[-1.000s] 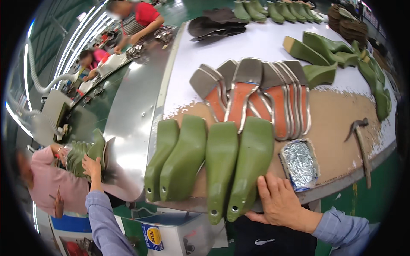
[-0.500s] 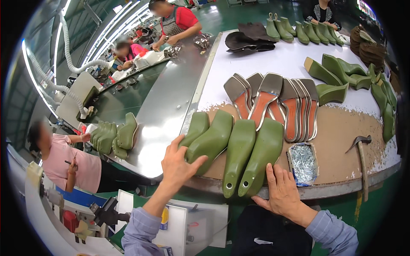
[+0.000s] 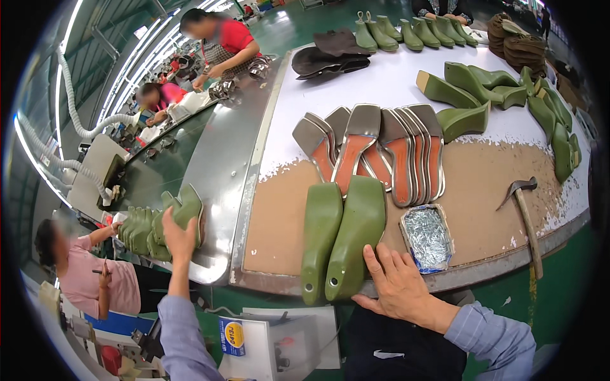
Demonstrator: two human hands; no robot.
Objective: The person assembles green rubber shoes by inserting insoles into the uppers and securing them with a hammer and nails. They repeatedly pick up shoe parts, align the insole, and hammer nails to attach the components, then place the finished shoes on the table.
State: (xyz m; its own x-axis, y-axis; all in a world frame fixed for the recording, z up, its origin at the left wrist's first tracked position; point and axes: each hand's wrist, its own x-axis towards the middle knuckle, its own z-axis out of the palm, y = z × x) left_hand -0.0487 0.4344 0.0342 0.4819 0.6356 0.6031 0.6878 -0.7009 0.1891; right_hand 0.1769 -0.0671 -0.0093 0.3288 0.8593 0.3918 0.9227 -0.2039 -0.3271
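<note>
Shoe lasts, green and moulded, are the work in hand: a cluster of them (image 3: 155, 222) sits on the curved steel conveyor (image 3: 216, 165) to the person's left, and two more lasts (image 3: 343, 235) lie side by side at the near edge of the workbench (image 3: 381, 89), heels hanging slightly over the metal lip. The left hand (image 3: 178, 235) reaches out and closes round one last at the right of the cluster, fingers wrapped on its back. The right hand (image 3: 397, 286) lies flat and spread on the bench edge, touching the side of the right-hand last of the pair and gripping nothing.

Biggest risk, as I judge it, is the cluster: the lasts stand packed and tilted, so pulling or pushing one could topple its neighbours off the belt. Next, the overhanging pair could slide off the bench if the right hand nudges them. Smaller still, the tray of tacks (image 3: 427, 236) sits just beside that hand, and a careless sweep could spill it. The hammer (image 3: 524, 216) lies well apart, to the right.
</note>
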